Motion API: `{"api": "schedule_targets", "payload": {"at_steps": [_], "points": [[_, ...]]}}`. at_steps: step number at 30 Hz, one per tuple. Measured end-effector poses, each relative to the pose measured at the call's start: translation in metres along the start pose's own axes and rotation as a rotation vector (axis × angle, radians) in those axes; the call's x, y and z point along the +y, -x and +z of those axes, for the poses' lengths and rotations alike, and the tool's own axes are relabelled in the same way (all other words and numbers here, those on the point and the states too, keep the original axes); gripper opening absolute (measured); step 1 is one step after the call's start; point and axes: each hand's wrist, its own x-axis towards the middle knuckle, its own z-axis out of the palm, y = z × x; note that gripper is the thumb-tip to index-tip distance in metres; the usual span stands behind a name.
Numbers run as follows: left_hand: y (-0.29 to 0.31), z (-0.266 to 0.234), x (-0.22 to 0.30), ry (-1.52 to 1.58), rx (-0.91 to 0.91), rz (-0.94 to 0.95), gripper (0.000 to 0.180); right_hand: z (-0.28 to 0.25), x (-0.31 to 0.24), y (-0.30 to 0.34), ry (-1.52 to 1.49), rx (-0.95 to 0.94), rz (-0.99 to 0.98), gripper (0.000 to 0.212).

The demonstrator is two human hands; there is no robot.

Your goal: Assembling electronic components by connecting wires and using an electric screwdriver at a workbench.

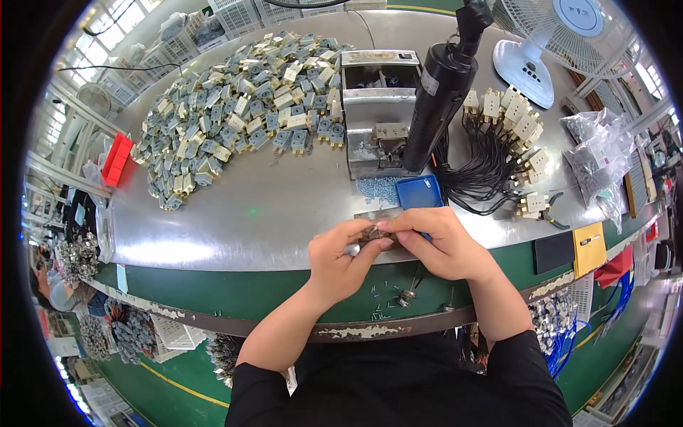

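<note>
Both hands meet above the front of the steel worktop. My left hand point(337, 262) pinches a small metal piece point(373, 233) between thumb and fingertips. On the other side, the thumb and forefinger of my right hand point(447, 245) close on that same piece; its exact kind is partly hidden by the fingers. Just beyond the hands lies a shallow blue tray point(420, 193), with small bluish fasteners point(377, 188) scattered beside it. Behind these stands a worn metal fixture box point(379, 96), and a black cylindrical power tool point(440, 99) hangs next to it.
A large heap of grey and cream socket-like parts point(242, 107) covers the back left, near a red bin point(117, 159). To the right are black cables point(477, 160) with cream plugs, pliers point(553, 213), a fan point(526, 67), a plastic bag point(601, 153) and a yellow notebook point(590, 249). Loose metal parts point(406, 297) lie nearest me.
</note>
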Motion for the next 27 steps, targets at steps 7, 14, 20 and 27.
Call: {"api": "schedule_targets", "payload": {"at_steps": [7,14,20,27], "points": [[-0.003,-0.006,-0.008,0.641,-0.140,-0.307,0.020,-0.015,-0.006,-0.003,-0.106,-0.155,0.088,0.029],[-0.010,-0.003,-0.009,0.833,-0.122,-0.423,0.020,-0.012,-0.002,-0.001,0.010,-0.014,0.115,0.027],[-0.002,0.010,-0.004,0.643,0.082,-0.392,0.019,-0.001,-0.003,-0.002,0.104,0.003,0.093,0.028],[-0.006,0.003,-0.005,0.558,0.054,-0.267,0.017,-0.004,0.001,-0.007,0.078,-0.053,0.073,0.028]]}}
